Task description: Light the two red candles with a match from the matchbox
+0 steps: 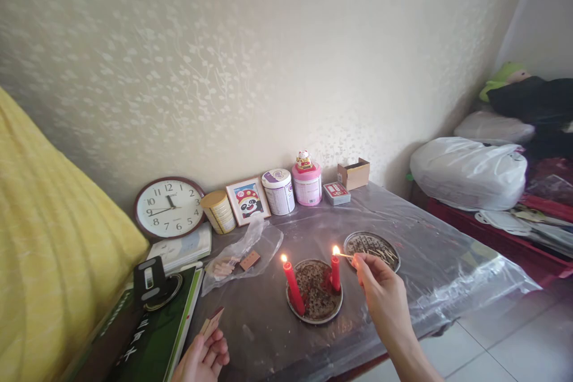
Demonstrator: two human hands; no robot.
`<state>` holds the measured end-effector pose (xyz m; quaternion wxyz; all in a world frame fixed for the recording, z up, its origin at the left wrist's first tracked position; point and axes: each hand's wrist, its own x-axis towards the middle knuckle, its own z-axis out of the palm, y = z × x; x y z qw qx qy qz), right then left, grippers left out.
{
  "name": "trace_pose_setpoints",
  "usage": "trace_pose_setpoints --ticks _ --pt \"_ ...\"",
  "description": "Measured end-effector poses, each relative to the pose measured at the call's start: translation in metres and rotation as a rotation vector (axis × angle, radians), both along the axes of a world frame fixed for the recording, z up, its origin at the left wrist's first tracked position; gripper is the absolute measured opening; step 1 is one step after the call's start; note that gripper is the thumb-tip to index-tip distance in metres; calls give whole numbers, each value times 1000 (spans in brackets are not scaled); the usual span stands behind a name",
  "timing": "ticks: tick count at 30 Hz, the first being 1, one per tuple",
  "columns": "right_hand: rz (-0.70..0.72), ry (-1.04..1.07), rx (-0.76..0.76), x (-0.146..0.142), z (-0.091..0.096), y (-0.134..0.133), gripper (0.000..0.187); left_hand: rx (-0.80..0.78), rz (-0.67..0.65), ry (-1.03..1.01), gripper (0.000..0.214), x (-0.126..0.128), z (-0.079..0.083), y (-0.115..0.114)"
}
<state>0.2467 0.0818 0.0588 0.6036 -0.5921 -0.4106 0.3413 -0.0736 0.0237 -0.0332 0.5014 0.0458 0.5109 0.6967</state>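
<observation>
My right hand [380,292] pinches a thin matchstick [345,255], its tip in the flame at the top of the right red candle [335,274]. A second red candle [293,289], also burning, leans slightly on the left. Both stand on a round, wax-stained metal dish [319,321]. Behind my right hand lies another round dish [358,236] with several matchsticks in it. At the lower left, my left hand [203,355] is closed around a small matchbox [212,322], which looks partly slid open. A clear plastic bag [264,239] with a small brown box [249,260] lies beyond it.
Along the wall stand a clock [170,208], a yellow tub [218,212], a framed panda picture [248,200], two cans, a card box [337,193] and a cardboard box [353,174]. Green books [154,334] and a yellow cloth [54,239] border the left; plastic sheeting [430,256] covers the table.
</observation>
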Motion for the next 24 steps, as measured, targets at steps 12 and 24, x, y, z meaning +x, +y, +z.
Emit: trace_pose_setpoints --ticks 12,24 --pt "25 15 -19 -2 0 1 28 22 -24 29 40 2 4 -2" --pt "-4 8 -37 -2 -1 2 32 27 -7 21 44 4 6 -1"
